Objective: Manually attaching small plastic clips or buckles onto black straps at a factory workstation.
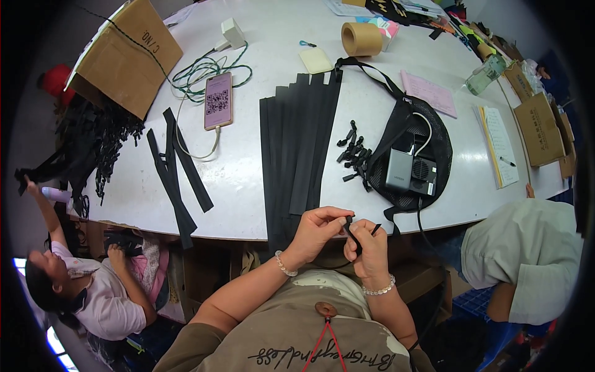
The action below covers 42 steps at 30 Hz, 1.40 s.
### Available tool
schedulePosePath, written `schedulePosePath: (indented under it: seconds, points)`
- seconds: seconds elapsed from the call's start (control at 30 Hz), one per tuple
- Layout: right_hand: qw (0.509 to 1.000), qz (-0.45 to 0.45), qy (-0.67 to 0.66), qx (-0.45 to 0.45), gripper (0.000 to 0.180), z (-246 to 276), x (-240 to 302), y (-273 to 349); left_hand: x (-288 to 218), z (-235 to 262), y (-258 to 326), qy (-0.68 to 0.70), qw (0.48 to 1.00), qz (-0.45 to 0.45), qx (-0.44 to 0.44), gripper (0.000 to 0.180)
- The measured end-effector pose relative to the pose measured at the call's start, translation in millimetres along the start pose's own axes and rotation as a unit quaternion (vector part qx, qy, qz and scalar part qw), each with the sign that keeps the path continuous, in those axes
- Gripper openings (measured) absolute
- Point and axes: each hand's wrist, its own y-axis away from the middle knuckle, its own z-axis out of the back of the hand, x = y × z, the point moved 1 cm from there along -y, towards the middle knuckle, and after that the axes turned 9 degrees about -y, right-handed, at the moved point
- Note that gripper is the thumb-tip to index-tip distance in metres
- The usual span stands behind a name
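My left hand [317, 234] is closed, its thumb and fingertips pinching a small black piece [349, 219] just past the table's near edge. Against it, my right hand [368, 247] is also closed around a narrow black strip, one end of which sticks out above the fingers. The fingertips hide most of both pieces, and I cannot tell whether they are joined. Just left of my hands, long flat black strips [291, 149] lie side by side, their near ends by the table edge. A loose pile of small black plastic cord ends [355, 155] sits beyond my right hand.
A black mesh bag [441, 124] holds a grey power bank [400, 170]. Farther left are loose black strips [168, 180], a plugged-in phone [218, 102] and a cardboard box [127, 59]. A tape roll [361, 39] stands far back. People sit at left [102, 285] and right [520, 260].
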Motion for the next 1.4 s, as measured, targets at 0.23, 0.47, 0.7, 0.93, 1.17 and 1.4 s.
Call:
schedulePosePath:
  seconds: [0.23, 0.47, 0.7, 0.93, 1.17, 1.4]
  points:
    - [0.999, 0.0, -0.025, -0.025, 0.014, -4.1, -1.1, 3.6, 3.0, -2.3, 0.7, -0.002, 0.999, -0.046, -0.01, 0.016]
    - [1.0, 0.009, -0.01, -0.025, 0.016, -3.3, -2.1, 4.5, 4.8, -1.0, -0.4, -0.005, 0.999, -0.041, -0.013, 0.017]
    - [0.999, 0.007, -0.029, -0.017, 0.017, -2.9, -1.4, 2.5, 5.0, -1.8, -0.4, -0.004, 0.999, -0.051, -0.011, 0.017]
    - [1.0, 0.009, -0.012, -0.02, 0.017, -3.8, -1.4, 1.5, 4.9, -1.6, -0.3, -0.005, 0.999, -0.048, -0.007, 0.017]
    - [1.0, 0.013, -0.013, -0.021, 0.016, -5.3, -0.9, 1.2, 4.6, -1.4, -0.6, -0.012, 0.998, -0.056, 0.007, 0.016]
    - [0.996, 0.083, -0.004, -0.028, 0.013, -5.2, -6.1, -2.9, -2.5, -6.7, -1.6, 0.054, 0.998, 0.004, -0.009, 0.018]
